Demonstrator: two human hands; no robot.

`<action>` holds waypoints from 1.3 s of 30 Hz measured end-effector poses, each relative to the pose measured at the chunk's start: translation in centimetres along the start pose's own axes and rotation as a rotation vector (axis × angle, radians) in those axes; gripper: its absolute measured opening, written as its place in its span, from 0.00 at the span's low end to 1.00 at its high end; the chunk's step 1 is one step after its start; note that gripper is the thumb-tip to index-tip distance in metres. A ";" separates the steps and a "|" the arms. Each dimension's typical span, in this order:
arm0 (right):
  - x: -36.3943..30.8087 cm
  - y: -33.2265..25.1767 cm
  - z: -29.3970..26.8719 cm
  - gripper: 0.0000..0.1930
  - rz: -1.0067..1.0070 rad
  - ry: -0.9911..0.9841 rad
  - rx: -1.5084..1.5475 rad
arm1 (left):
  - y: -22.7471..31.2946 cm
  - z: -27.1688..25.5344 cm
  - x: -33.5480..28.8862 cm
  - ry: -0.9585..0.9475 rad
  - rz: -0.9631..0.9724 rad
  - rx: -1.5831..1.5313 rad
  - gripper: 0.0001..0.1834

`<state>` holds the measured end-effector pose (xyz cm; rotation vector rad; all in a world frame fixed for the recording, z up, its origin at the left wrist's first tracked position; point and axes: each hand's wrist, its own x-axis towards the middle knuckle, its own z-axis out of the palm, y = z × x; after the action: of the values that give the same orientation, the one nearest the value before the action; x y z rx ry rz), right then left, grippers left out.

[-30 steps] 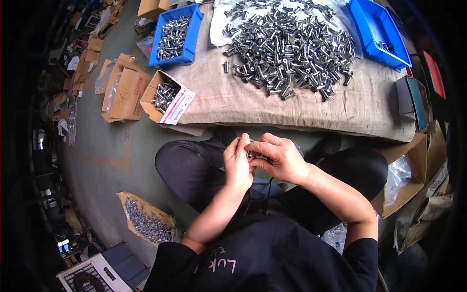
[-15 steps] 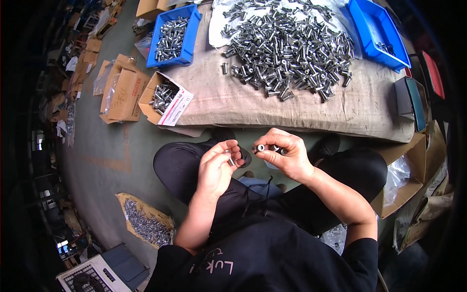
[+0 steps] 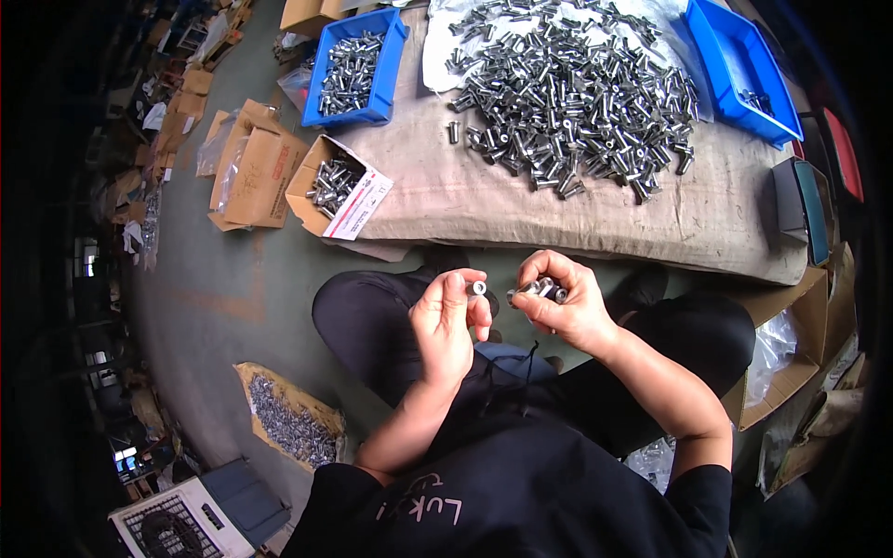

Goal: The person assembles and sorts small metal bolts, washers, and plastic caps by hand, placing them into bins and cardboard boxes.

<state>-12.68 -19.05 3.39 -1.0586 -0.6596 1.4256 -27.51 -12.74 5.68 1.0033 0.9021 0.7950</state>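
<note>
Silver, cylindrical metal fasteners were in both hands, and there came the change! A second earlier the hands had met around them; now they stood apart in front of the body. The left hand, fingers spread half a second before, had drawn in: thumb and fingertips pinched a single fastener, its hollow round end toward the camera. Over in the right hand, a small cluster was gripped between thumb and curled fingers, exact count hidden. By the look of it, that left one piece singled out from the bunch. Ahead of the hands, untouched, a big pile of them covered part of a beige-cloth-draped table.

On to the writing! Ahead-left of the left hand, a white-and-brown cardboard box showed a red stripe and dark print, too small to read. Farther left, a brown cardboard carton bore rusty-brown lettering; behind both hands, a black fabric T-shirt carried pale lettering, upside down.
</note>
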 end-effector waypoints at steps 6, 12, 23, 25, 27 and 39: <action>0.1 -0.1 0.6 0.09 -0.264 -0.003 -0.232 | -0.2 0.9 -0.4 0.027 0.173 0.218 0.14; 0.6 0.0 0.9 0.07 -0.438 0.066 -0.338 | -1.2 1.1 -0.2 -0.015 0.157 0.508 0.15; 1.5 0.3 2.1 0.12 -0.963 0.090 -0.850 | -3.1 2.4 1.3 -0.345 -0.563 -0.869 0.28; 1.5 -0.3 2.1 0.12 -0.975 0.075 -0.917 | -4.1 1.5 1.6 -0.346 -0.540 -0.919 0.26; 1.2 -0.3 2.1 0.11 -0.953 0.093 -0.973 | -5.9 0.1 1.7 -0.342 -0.518 -0.970 0.25; 1.4 1.1 -0.6 0.10 0.018 0.015 0.560 | -3.3 -2.2 1.4 -0.191 -0.679 -0.674 0.11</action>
<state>-12.50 -17.98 1.88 -0.6314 -0.2113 1.4954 -28.45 -11.83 1.71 0.1436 0.6675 0.3590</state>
